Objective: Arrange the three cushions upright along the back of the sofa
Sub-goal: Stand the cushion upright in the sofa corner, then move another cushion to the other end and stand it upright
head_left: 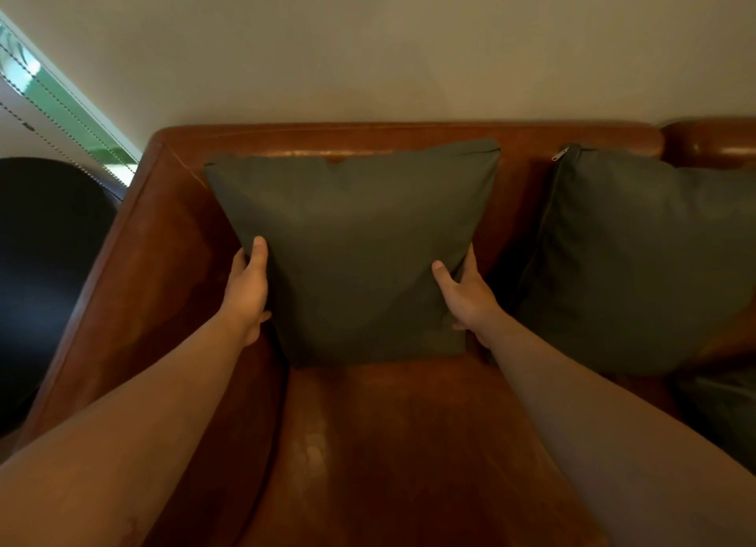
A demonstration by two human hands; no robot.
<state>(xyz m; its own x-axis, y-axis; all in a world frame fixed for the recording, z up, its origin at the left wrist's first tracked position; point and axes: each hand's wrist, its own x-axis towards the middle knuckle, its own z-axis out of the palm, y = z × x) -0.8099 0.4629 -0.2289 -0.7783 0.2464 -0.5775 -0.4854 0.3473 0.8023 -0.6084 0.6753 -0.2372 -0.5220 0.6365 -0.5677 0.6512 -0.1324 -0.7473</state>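
Observation:
A grey-green cushion (356, 252) stands upright against the back of the brown leather sofa (368, 444), at its left end. My left hand (247, 291) grips the cushion's lower left edge, thumb on the front. My right hand (466, 297) grips its lower right edge the same way. A second cushion (646, 260) of the same colour leans upright against the sofa back to the right, zip at its top left corner. Part of a dark third cushion (724, 411) lies low on the seat at the right edge of view, mostly cut off.
The sofa's left armrest (118, 268) runs along the left side. Beyond it sits a dark rounded object (45, 268). A window with bead cords (53, 100) is at the upper left. A plain wall (409, 47) rises behind the sofa.

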